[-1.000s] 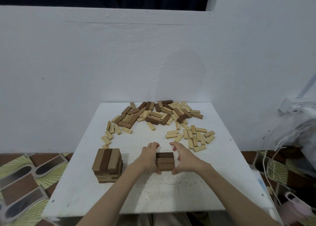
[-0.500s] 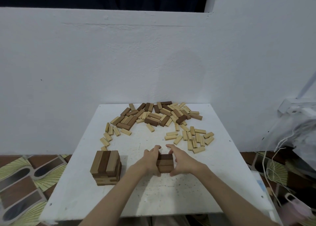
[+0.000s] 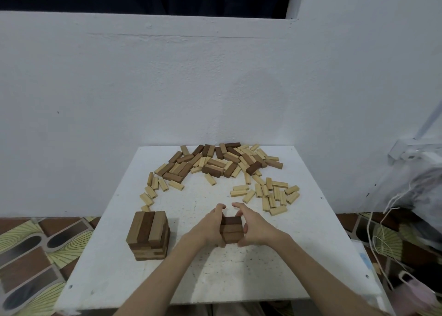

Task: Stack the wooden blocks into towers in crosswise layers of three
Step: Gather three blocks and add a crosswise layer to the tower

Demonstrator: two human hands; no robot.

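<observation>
A short stack of dark brown blocks [image 3: 231,229] stands near the middle of the white table [image 3: 299,256]. My left hand [image 3: 210,227] presses its left side and my right hand [image 3: 253,227] presses its right side, fingers curled around the stack's edges. A taller finished tower [image 3: 148,234] of brown and tan crosswise layers stands to the left, apart from my hands. Several loose blocks [image 3: 215,165], dark and pale, lie scattered across the table's far half.
A cluster of pale blocks [image 3: 270,193] lies just beyond my right hand. The white wall rises right behind the table. A plastic bag and white cords [image 3: 406,196] sit off the right edge; patterned floor tiles [image 3: 31,256] show at left.
Both hands have closed in tighter on the dark stack, squeezing its sides. The view has shifted slightly; the tower at left has not moved.
</observation>
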